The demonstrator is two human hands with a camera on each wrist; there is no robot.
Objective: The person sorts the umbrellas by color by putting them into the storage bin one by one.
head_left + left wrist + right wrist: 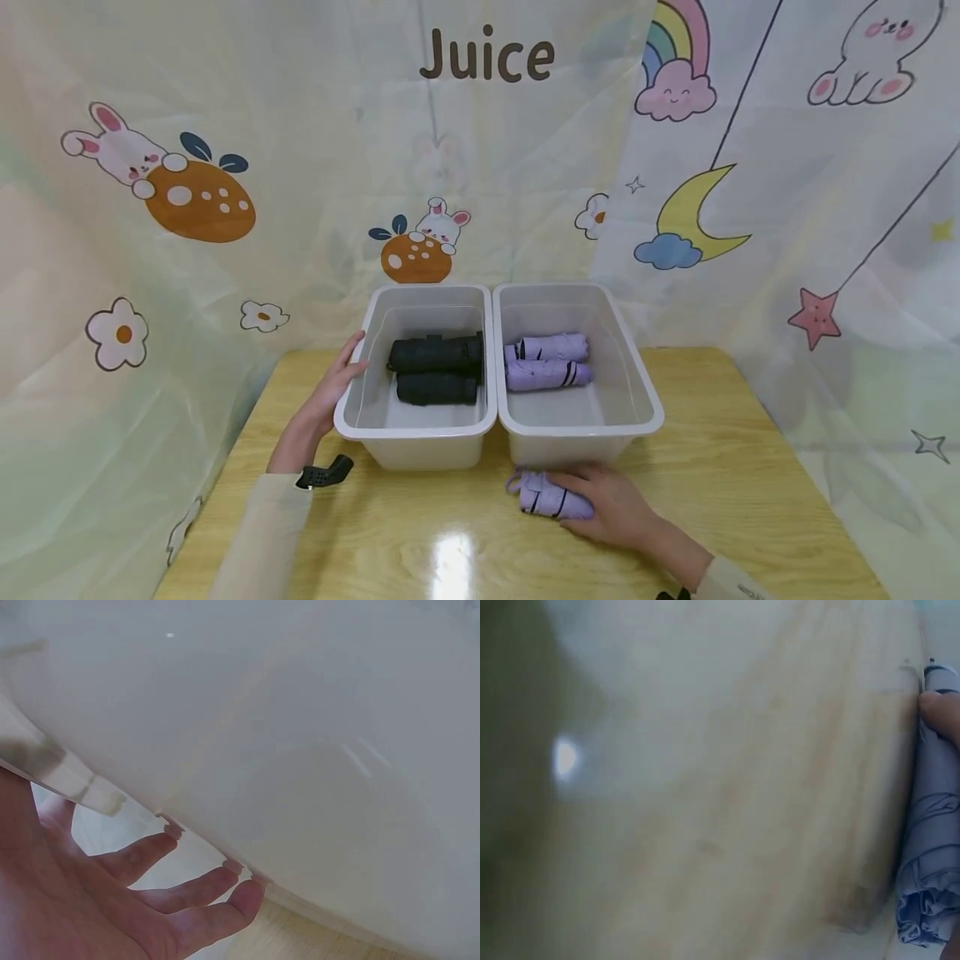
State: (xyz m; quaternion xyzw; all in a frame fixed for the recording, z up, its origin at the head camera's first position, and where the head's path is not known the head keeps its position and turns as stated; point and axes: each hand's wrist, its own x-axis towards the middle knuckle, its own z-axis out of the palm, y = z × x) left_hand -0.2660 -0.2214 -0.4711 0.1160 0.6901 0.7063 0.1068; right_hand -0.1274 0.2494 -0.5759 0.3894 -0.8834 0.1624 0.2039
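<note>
My right hand [611,504] grips a folded purple umbrella [558,497] with black stripes, low over the table in front of the right bin [577,431]. The right wrist view shows a fingertip [939,712] on the same rolled umbrella [934,802] at its right edge. My left hand [333,392] is at the outer side of the left bin [416,432], its fingertips [246,896] touching the pale plastic wall. Dark folded umbrellas [435,356] lie inside the left bin. Two purple folded umbrellas [547,375] lie in the right one.
The two bins stand side by side, rims nearly touching, at the back of a wooden table [405,533]. Behind them hangs a printed curtain [315,208] with cartoon rabbits and flowers, which also runs down both sides.
</note>
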